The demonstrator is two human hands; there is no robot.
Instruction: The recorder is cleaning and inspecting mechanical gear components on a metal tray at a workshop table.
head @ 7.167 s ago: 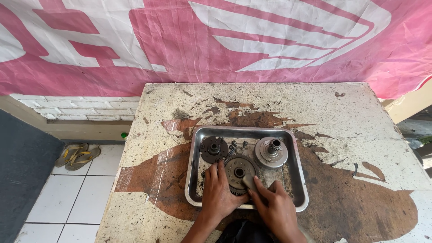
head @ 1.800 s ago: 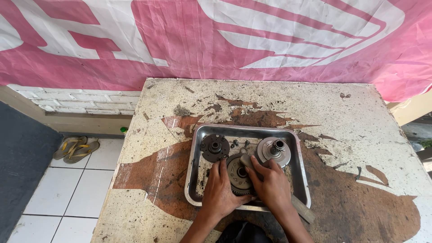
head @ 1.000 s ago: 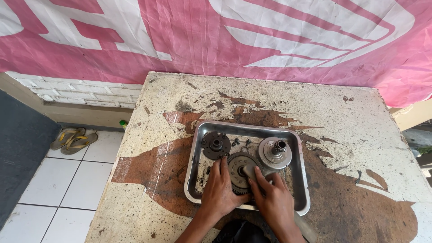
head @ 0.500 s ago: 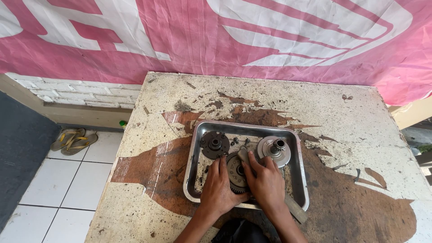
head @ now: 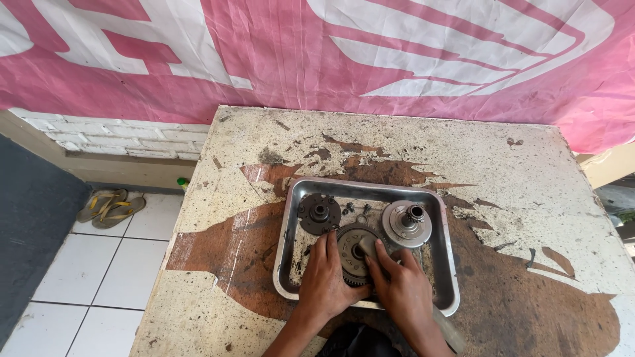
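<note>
Pink banner cloth (head: pixel 317 53) was noted behind the stained, peeling worktop (head: pixel 503 185). A steel tray (head: pixel 286 231) lay on it, holding a dark hub plate (head: pixel 319 213), a grey hub (head: pixel 406 223) and a toothed gear assembly (head: pixel 353 246) near its front edge. The step was judged to be steadying that gear; a firm, even grip seemed called for next. Left hand (head: pixel 325 281) fingers (head: pixel 321 246) were laid flat on its left rim, right hand (head: pixel 405 291) fingers (head: pixel 378 264) pressed on its right face, neither closed around it.
</note>
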